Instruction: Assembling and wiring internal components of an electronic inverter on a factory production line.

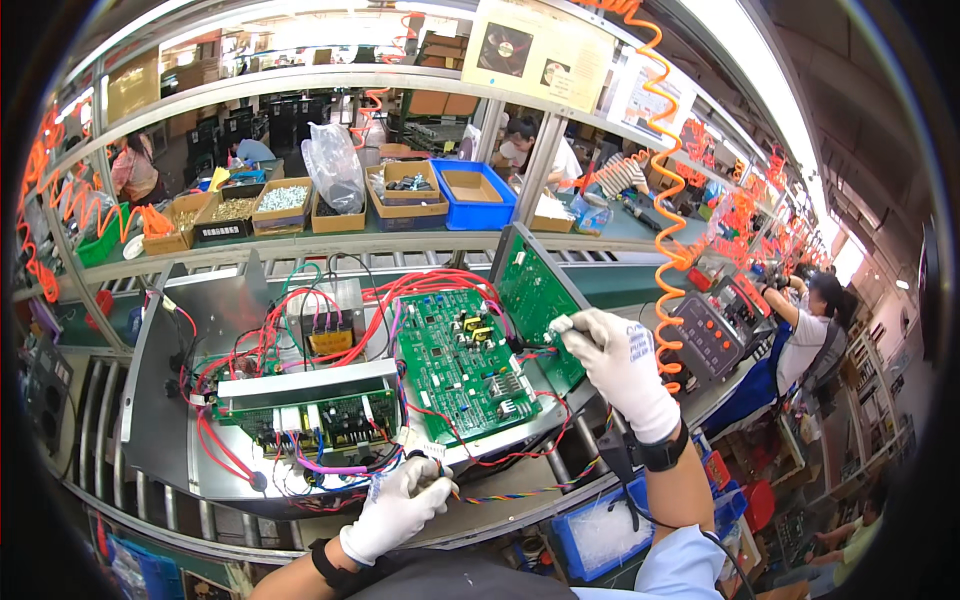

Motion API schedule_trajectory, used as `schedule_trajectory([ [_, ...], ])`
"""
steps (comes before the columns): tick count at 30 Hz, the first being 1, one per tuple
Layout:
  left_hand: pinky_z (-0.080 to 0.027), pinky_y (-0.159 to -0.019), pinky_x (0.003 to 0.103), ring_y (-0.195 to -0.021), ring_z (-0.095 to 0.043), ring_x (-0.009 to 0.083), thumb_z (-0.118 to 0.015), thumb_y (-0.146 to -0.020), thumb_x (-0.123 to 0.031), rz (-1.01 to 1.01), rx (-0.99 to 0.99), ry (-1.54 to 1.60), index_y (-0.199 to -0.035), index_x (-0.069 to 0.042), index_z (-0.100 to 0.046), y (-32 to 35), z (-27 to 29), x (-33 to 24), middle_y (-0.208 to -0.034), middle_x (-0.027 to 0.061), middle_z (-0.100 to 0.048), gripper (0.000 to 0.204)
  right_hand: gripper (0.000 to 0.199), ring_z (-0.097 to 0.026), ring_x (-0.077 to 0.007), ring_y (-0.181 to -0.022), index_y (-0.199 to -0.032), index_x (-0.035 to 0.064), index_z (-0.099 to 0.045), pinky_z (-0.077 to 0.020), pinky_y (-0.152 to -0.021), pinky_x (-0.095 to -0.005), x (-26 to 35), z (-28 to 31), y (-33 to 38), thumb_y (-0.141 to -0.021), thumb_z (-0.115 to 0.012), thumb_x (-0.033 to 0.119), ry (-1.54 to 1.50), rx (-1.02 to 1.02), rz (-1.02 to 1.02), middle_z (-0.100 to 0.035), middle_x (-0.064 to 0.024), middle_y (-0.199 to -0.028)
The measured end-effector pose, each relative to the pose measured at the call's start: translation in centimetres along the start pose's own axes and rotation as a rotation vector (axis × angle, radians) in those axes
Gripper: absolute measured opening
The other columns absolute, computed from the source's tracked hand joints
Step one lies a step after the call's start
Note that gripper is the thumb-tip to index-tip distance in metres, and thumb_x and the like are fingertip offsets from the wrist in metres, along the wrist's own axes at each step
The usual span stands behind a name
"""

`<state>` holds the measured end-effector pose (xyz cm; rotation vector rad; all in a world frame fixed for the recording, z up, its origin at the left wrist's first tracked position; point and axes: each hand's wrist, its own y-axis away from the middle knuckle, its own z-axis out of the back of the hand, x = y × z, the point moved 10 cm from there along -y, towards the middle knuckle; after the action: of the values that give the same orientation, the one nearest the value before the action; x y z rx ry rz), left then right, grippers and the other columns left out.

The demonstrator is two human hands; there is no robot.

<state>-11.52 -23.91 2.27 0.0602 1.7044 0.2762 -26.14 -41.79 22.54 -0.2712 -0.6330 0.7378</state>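
A metal chassis [205, 470] lies before me with a flat green circuit board [440, 350], a second board [310, 420] under a metal bar, and an upright green board [535, 300] at its right. My gloved left hand [400, 505] is closed at the chassis's front edge around a twisted multicolour cable [510, 495]. A white plug [432, 448] shows just above its fingers. My gloved right hand [625, 375] pinches a small white connector [558, 328] against the face of the upright board; its fingertips partly hide the connector. Red wires [400, 285] loop behind the flat board.
Rollers [110, 430] run under the chassis. Beyond it, a shelf holds boxes of small parts [283, 200] and a blue bin [475, 195]. An orange coiled hose [665, 200] hangs near my right hand. A blue tray [600, 535] sits below right; a co-worker [800, 330] is farther right.
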Motion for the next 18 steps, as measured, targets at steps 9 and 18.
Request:
schedule_trajectory([
  [9, -0.045, -0.064, 0.021, -0.073, -0.053, 0.0031, -0.062, -0.093, -0.019, -0.029, 0.063, -0.151, -0.115, -0.004, -0.062, 1.4, 0.7, -0.9, -0.084, -0.0034, -0.058, 0.026, 0.019, -0.063, -0.0318, -0.072, -0.087, 0.0058, -0.061, -0.0471, -0.063, -0.0402, 1.1, -2.6, -4.3, -0.083, -0.067, 0.023, 0.285, -0.044, 0.196, -0.062, -0.0136, -0.076],
  [18, -0.050, -0.086, 0.027, -0.098, -0.063, 0.0116, -0.063, -0.091, -0.004, -0.193, 0.200, 0.012, -0.110, 0.002, -0.065, 3.1, 0.4, -2.8, -0.113, 0.0098, -0.068, 0.020, 0.020, -0.062, -0.0204, -0.061, -0.096, 0.0048, -0.061, -0.0484, -0.058, -0.0325, -0.2, -3.8, -4.5, -0.096, -0.052, 0.023, -0.258, 0.010, 0.004, -0.061, -0.0085, -0.070],
])
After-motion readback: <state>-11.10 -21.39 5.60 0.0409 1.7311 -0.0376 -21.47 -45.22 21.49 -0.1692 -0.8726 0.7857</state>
